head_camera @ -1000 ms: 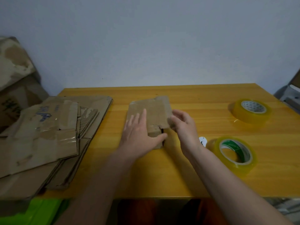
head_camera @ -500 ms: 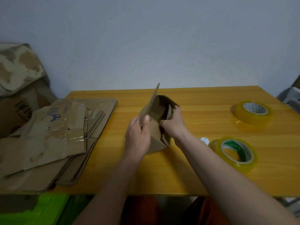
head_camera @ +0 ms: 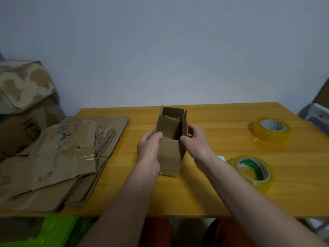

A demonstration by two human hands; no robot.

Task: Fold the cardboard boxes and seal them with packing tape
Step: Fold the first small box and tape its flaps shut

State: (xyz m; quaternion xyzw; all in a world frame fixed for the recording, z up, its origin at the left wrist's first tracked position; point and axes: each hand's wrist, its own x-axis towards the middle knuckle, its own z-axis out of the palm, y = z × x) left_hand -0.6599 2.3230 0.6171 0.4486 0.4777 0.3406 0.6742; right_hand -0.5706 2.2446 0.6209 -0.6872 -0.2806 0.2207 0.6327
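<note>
Cardboard box [head_camera: 170,152], flat under our palms a second ago, now opened square and upright, our left hand [head_camera: 149,148] shifted to its left wall, our right hand [head_camera: 196,145] to its right wall, flaps raised above both grips

A yellow wooden table [head_camera: 204,196] holds a small brown cardboard box [head_camera: 170,154], standing open. Left of the box lies a pile of flat brown cardboard sheets [head_camera: 58,157]. Right of the box lie two yellow tape rolls [head_camera: 271,130] [head_camera: 253,171] and a small white round thing [head_camera: 221,158].

wall [head_camera: 160,50]: plain pale grey | table [head_camera: 204,198]: yellow wood
</note>
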